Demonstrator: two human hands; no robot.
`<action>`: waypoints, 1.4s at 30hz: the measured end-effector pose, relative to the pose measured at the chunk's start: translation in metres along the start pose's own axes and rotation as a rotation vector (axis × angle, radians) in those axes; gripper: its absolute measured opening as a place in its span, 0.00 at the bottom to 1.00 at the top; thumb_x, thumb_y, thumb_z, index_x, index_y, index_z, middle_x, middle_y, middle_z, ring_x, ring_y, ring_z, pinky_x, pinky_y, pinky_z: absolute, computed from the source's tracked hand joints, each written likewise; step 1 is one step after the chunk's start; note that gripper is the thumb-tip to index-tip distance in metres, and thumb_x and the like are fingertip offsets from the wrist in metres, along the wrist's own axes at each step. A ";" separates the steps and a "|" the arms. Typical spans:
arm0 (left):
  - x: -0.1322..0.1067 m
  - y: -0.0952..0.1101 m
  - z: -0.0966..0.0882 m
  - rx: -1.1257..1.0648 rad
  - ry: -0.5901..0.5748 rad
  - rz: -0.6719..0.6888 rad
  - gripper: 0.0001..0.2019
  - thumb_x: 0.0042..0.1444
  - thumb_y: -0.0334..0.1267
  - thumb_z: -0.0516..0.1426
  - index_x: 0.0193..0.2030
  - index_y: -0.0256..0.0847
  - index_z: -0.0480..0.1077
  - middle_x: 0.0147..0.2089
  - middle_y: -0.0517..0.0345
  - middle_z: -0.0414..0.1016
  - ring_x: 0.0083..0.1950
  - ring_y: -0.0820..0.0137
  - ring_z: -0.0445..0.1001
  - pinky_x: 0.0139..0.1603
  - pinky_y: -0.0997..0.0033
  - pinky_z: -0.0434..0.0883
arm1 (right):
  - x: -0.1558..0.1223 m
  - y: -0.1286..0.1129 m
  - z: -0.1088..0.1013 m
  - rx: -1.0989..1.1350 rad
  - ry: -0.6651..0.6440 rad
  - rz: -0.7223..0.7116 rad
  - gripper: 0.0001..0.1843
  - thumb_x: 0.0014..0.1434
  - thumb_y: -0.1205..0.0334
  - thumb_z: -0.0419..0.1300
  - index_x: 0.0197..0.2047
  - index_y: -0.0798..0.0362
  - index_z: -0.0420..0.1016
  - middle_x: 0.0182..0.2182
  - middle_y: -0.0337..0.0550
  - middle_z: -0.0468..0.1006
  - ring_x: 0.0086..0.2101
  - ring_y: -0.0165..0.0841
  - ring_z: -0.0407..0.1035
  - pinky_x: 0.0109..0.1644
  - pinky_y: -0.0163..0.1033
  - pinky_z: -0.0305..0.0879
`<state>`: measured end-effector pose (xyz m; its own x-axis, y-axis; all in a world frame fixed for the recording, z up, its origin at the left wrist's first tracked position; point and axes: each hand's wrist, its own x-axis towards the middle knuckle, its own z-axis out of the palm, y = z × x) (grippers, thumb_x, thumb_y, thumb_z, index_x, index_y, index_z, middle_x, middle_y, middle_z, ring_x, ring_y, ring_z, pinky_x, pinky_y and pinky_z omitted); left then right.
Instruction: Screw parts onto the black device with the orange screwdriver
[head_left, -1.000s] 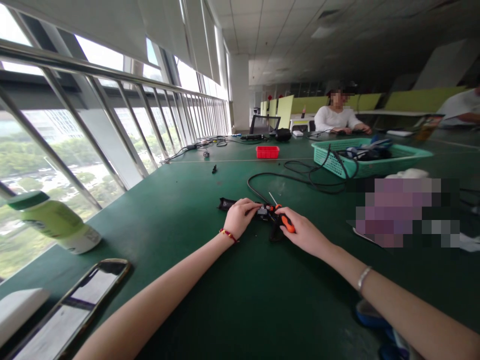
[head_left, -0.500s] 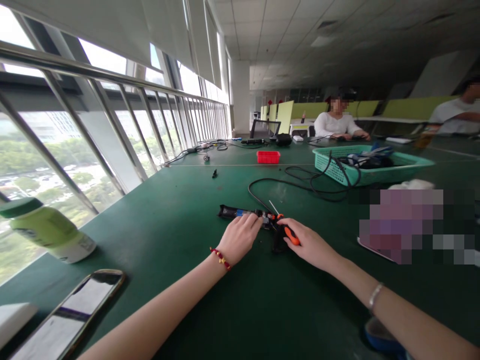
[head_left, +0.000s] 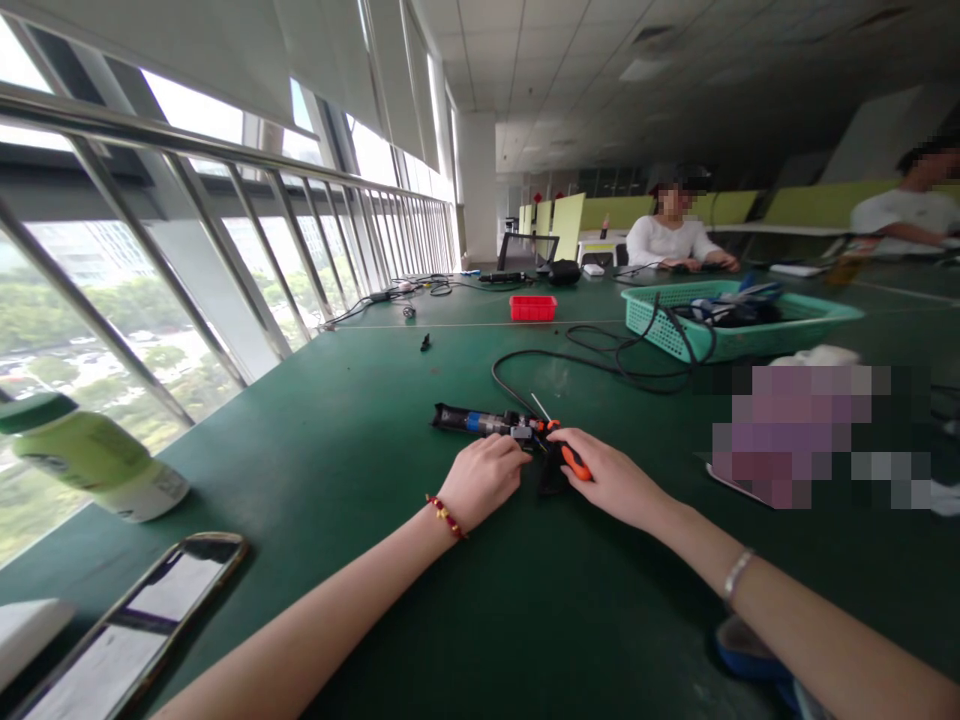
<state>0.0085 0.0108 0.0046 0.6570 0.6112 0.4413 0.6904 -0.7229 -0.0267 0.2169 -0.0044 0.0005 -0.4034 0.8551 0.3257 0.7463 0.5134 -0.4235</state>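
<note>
On the green table lies a black corded power tool point(head_left: 474, 420) with its casing open, showing a blue band, a grey block and thin wires. My left hand point(head_left: 487, 478) is at its near side, fingers bent and pressed together on the grey block and wires; the fingertips are partly hidden. My right hand point(head_left: 607, 475) grips a screwdriver point(head_left: 576, 462) with an orange handle. Its thin metal shaft points up and away to the left, over the tool's right end. A dark part of the tool point(head_left: 551, 472) lies between my hands.
A black cable point(head_left: 517, 354) loops toward a green basket point(head_left: 675, 340) holding tools. Beyond stand a red tray point(head_left: 533, 308) and a small black piece point(head_left: 425, 342). A bottle point(head_left: 90, 460) and a phone point(head_left: 150, 620) are at left. Two people sit across the table.
My left hand has slid back toward me and slightly right, uncovering the blue band and grey block. My right hand still holds the screwdriver in about the same place. The view has shifted slightly.
</note>
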 end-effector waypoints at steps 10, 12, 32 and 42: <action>0.030 -0.018 0.020 -0.187 0.232 -0.125 0.07 0.57 0.36 0.56 0.40 0.46 0.75 0.38 0.59 0.74 0.40 0.70 0.69 0.41 0.67 0.66 | 0.000 -0.001 -0.003 0.000 -0.016 -0.010 0.22 0.55 0.67 0.51 0.54 0.49 0.62 0.51 0.45 0.70 0.48 0.36 0.68 0.51 0.44 0.66; 0.028 -0.019 0.026 -0.164 0.240 -0.119 0.08 0.57 0.38 0.55 0.39 0.46 0.76 0.38 0.59 0.74 0.39 0.71 0.69 0.40 0.68 0.66 | 0.000 -0.002 -0.003 -0.007 -0.015 -0.015 0.22 0.55 0.67 0.51 0.54 0.48 0.62 0.51 0.45 0.70 0.48 0.37 0.68 0.51 0.44 0.67; 0.008 -0.078 0.013 0.014 -0.052 -0.200 0.21 0.58 0.54 0.50 0.52 0.45 0.66 0.44 0.56 0.72 0.47 0.65 0.69 0.55 0.59 0.61 | -0.010 -0.023 -0.008 0.624 0.548 0.130 0.07 0.58 0.56 0.54 0.33 0.50 0.61 0.19 0.31 0.64 0.20 0.27 0.62 0.24 0.32 0.60; 0.011 -0.072 0.011 0.037 0.005 -0.188 0.19 0.56 0.53 0.53 0.46 0.42 0.68 0.41 0.56 0.71 0.43 0.66 0.68 0.47 0.64 0.62 | -0.014 -0.030 -0.007 0.577 0.547 0.054 0.06 0.57 0.60 0.56 0.31 0.52 0.63 0.21 0.33 0.66 0.21 0.25 0.62 0.25 0.32 0.59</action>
<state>-0.0306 0.0725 0.0014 0.5138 0.7327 0.4463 0.8117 -0.5836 0.0236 0.2039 -0.0327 0.0144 0.0543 0.7998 0.5978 0.3051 0.5568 -0.7726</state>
